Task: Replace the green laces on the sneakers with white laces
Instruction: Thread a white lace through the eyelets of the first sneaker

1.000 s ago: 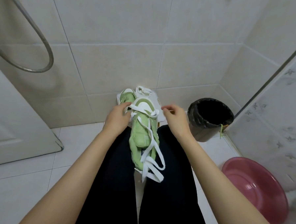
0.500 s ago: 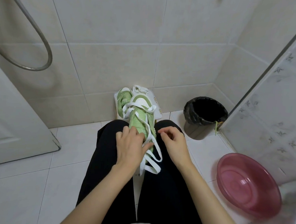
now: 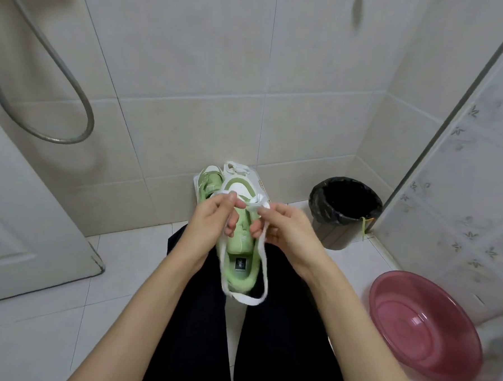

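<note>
Left hand [image 3: 211,220]: pinches flat white lace [image 3: 262,266] | right hand [image 3: 286,230]: pinches same lace | green mesh sneaker [image 3: 242,239]: on lap

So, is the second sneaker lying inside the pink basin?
No, the second sneaker rests by the wall, apart from the pink basin at right.

Soft, even light is coming down from overhead, keeping the wall tiles [image 3: 192,70] pale and matte. The hose [image 3: 61,140] is throwing a faint, wide shadow just beside itself. The bin [image 3: 346,201] is swallowing the light and reading pure black inside. The wide lens is bowing the screen [image 3: 462,201] and door [image 3: 24,222]. The lace [image 3: 247,300] is going slightly soft at my fingertips [image 3: 262,212], and the corner past the basin [image 3: 412,330] is smearing into white blur.
</note>
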A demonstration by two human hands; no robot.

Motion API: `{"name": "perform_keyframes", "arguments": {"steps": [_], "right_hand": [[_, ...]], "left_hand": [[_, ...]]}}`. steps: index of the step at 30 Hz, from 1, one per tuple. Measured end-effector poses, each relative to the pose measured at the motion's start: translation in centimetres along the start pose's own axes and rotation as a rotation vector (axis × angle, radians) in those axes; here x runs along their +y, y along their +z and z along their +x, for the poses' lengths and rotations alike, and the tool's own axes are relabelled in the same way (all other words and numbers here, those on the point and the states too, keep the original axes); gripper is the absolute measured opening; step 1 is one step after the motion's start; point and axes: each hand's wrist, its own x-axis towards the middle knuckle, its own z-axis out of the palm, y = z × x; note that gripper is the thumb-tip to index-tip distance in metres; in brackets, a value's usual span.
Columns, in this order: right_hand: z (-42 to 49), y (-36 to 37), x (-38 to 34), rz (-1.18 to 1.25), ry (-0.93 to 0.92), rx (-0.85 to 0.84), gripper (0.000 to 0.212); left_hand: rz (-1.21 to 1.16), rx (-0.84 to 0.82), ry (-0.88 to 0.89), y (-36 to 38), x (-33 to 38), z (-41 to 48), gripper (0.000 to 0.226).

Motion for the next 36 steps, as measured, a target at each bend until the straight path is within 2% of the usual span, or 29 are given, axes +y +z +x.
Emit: {"name": "perform_keyframes", "arguments": {"steps": [4,7,10,14,17,24,29,36], "right_hand": [[1.7,0.8,-6.6,0.042,-0.224,-0.021,0.018],[2.9,1.4,-10.6,0.081,-0.311,-0.061,0.018],[4.5,2.1,-13.5,0.145,-0.356,-0.081,0.022],[6.7,2.4,-15.5,0.247,-0.350,-0.043,0.021],[7.9,2.2,-15.5,0.195,-0.336,-0.013,0.021],[10.0,2.1,-16.8,0.245,-0.264,0.022,0.024],[11.1,1.6,-17.2,0.173,-0.285,0.087,0.025],[12.3,2.1,-16.5,0.098,-0.226,0.035,0.027]], "left_hand": [[-0.075,-0.028,0.130,-0.4,6.0,2.6,0.030],[-0.049,-0.026,0.246,-1.0,10.0,4.4,0.030],[-0.048,-0.001,0.291,-1.0,12.7,6.5,0.029],[-0.145,-0.007,0.248,-0.8,13.8,8.6,0.028],[-0.226,-0.027,0.220,-1.0,13.7,9.4,0.028],[-0.147,-0.007,0.195,-0.6,13.8,11.8,0.026],[-0.133,0.169,0.215,-1.1,12.7,13.2,0.021],[-0.178,-0.080,0.069,-1.1,12.2,13.8,0.025]]}}
